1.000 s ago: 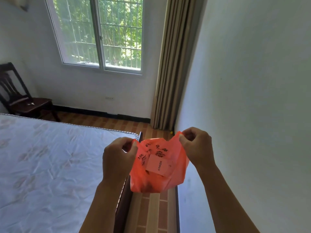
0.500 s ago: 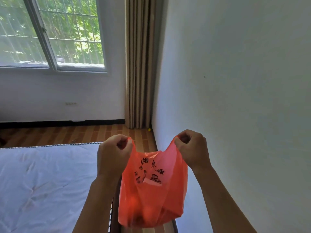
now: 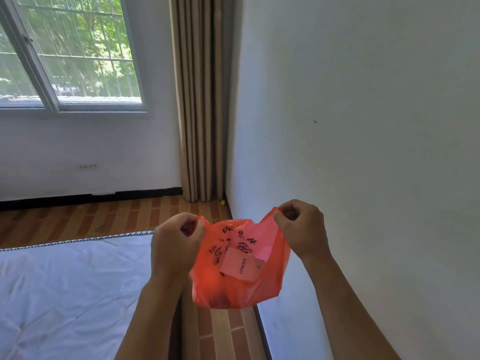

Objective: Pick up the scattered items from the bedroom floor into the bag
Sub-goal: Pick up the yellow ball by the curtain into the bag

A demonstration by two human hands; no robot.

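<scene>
My left hand (image 3: 176,245) and right hand (image 3: 302,227) each pinch a handle of the orange bag (image 3: 239,279), held up above the floor strip (image 3: 223,331) between bed (image 3: 67,281) and wall (image 3: 363,126), curtain (image 3: 200,100) beyond.

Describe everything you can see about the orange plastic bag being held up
The orange plastic bag is thin, translucent film with black printed characters on its front. It hangs in the air over the strip of floor between the bed and the wall, its mouth pulled apart. The left hand pinches one handle, the right hand the other. A pale box marked ANKER shows through the film; a darker shape sags at the bottom, unclear what.
</scene>
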